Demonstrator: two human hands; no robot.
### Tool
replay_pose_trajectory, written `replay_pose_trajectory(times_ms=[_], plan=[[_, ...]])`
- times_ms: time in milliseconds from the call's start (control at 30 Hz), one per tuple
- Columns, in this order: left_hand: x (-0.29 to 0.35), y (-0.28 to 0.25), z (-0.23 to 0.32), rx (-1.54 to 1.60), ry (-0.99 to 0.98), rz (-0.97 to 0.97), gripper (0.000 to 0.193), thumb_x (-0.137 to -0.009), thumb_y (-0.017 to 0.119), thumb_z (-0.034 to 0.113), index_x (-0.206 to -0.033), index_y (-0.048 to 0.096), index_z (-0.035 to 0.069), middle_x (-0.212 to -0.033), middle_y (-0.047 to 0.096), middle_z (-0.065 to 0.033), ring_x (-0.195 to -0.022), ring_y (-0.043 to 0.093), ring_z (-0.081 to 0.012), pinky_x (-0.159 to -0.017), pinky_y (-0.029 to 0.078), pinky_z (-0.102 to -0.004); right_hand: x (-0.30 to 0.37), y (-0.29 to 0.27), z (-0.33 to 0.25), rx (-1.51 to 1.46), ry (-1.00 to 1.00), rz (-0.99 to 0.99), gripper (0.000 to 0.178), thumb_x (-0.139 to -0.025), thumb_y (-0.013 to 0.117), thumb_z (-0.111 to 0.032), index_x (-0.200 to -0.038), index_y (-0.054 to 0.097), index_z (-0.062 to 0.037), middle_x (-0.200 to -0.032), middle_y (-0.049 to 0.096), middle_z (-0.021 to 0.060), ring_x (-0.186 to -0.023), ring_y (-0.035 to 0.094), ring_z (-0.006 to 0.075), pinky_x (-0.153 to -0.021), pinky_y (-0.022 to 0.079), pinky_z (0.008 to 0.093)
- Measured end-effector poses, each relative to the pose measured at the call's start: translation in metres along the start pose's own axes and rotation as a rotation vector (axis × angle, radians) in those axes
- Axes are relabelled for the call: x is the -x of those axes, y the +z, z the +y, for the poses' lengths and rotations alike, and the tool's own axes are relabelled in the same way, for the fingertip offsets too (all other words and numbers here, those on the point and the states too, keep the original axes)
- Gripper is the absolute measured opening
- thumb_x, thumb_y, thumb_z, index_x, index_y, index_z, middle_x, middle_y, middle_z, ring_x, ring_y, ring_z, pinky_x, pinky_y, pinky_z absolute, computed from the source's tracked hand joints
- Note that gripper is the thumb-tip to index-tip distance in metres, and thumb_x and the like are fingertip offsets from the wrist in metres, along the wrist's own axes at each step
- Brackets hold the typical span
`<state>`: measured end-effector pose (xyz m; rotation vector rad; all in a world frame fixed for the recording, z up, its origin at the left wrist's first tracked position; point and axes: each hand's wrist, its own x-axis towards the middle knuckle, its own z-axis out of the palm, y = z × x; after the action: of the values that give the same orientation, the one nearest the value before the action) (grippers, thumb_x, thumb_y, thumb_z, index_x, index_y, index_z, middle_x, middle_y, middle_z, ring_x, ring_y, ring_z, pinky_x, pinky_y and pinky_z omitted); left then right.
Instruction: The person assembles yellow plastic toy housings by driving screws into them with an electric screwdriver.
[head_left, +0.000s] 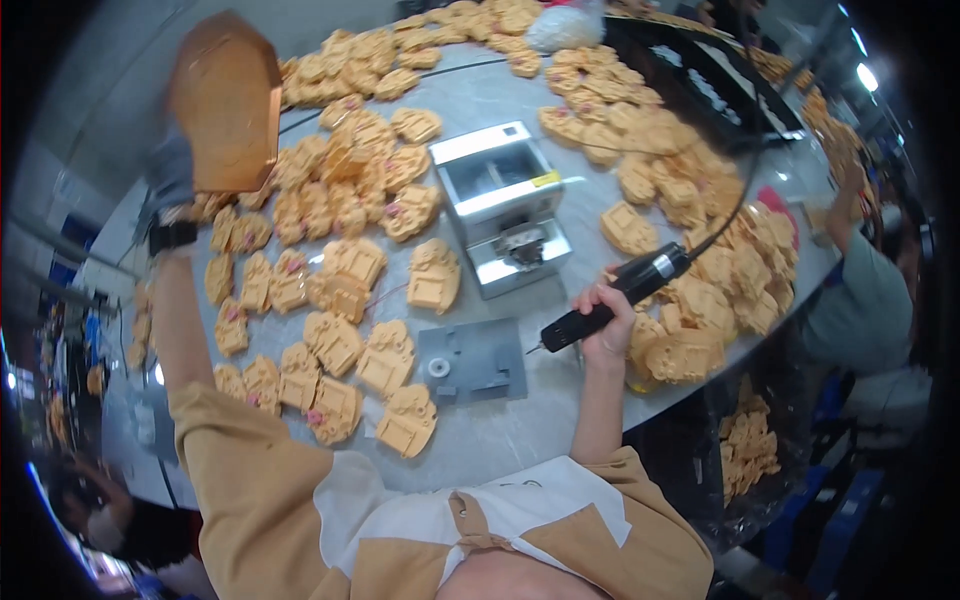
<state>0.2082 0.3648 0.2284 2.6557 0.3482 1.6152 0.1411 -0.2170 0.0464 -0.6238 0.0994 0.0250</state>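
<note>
My right hand point(605, 325) is wrapped round a black electric screwdriver point(647, 277), its thin bit pointing left above the table. Far to the left, my left hand point(172, 175), in a dark glove and blurred, grips the edge of a copper-orange, tray-like plastic piece point(225, 105) tilted up off the table; its fingers are not clear. Below the screwdriver's tip and to its left lies a grey fixture plate point(472, 360) with a recess and a white ring point(438, 368). Behind the plate stands a silver screw-feeding machine point(500, 205).
Yellow moulded plastic housings point(385, 358) lie in heaps on the left, at the back and on the right point(690, 340) of the grey table point(480, 435). A black tray point(690, 85) is at the back right. The screwdriver's cable point(745, 180) runs upward. Another person's arm point(848, 190) reaches in at right.
</note>
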Motion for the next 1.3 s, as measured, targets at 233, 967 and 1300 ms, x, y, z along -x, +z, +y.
replay_pose_trajectory(times_ms=[233, 967, 1300], plan=[[-0.009, 0.110, 0.059, 1.349, -1.028, -0.384, 0.031, -0.079, 0.052, 0.011, -0.107, 0.049, -0.003, -0.103, 0.056, -0.0157, -0.093, 0.056, -0.0293, -0.084, 0.049, -0.0397, 0.016, -0.006, -0.038, -0.117, -0.038, -0.095, 0.038, -0.069, 0.054, -0.009, -0.106, 0.045, -0.0096, -0.060, 0.040, 0.0016, -0.051, 0.044, 0.0147, -0.058, 0.040, 0.0314], [0.037, 0.220, 0.565, 1.584, -0.431, -1.000, 0.049, -0.082, 0.061, 0.034, -0.120, 0.044, 0.008, -0.095, 0.054, -0.0061, -0.082, 0.050, -0.0154, -0.067, 0.045, -0.0302, 0.014, -0.024, -0.035, -0.206, 0.159, -0.025, 0.037, -0.067, 0.056, -0.003, -0.102, 0.043, -0.0039, -0.063, 0.046, 0.0055, -0.050, 0.047, 0.0173, -0.057, 0.041, 0.0313], [0.145, -0.098, 0.072, -0.203, -0.020, -0.535, 0.060, -0.080, 0.056, 0.048, -0.122, 0.047, 0.006, -0.120, 0.048, -0.0225, -0.113, 0.043, -0.0362, -0.093, 0.036, -0.0406, 0.012, -0.033, -0.028, -0.109, 0.065, -0.073, 0.037, -0.073, 0.051, -0.008, -0.109, 0.045, -0.0090, -0.063, 0.036, 0.0007, -0.051, 0.038, 0.0124, -0.058, 0.037, 0.0283]])
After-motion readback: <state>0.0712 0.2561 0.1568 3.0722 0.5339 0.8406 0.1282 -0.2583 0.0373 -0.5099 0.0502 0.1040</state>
